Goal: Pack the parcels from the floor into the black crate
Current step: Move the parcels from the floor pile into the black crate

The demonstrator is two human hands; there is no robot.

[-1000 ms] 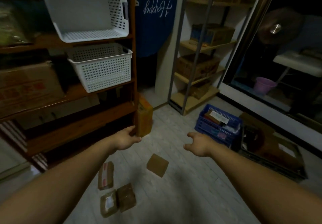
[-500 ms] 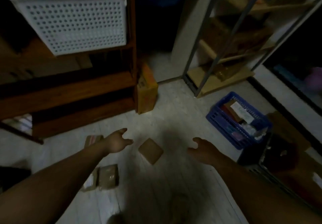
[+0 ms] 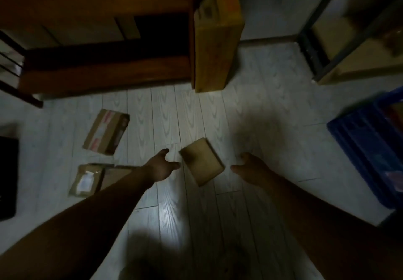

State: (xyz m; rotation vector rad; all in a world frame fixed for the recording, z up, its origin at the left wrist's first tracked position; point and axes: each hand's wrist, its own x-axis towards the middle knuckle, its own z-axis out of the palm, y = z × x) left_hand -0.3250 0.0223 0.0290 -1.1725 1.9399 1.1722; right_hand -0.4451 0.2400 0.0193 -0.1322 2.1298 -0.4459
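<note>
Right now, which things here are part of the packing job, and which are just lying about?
Job: plain parcel, between left hand and right hand; taped parcel; labelled parcel.
Lying about: blue crate; tall yellow box; wooden shelf; metal rack.

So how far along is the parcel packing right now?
Nothing looks packed that I can confirm: the black crate is out of view. In hand: the left hand and right hand hover open on either side of the plain brown parcel; neither grips it. Left: that one, the taped parcel and two more parcels beside the left forearm.
</note>
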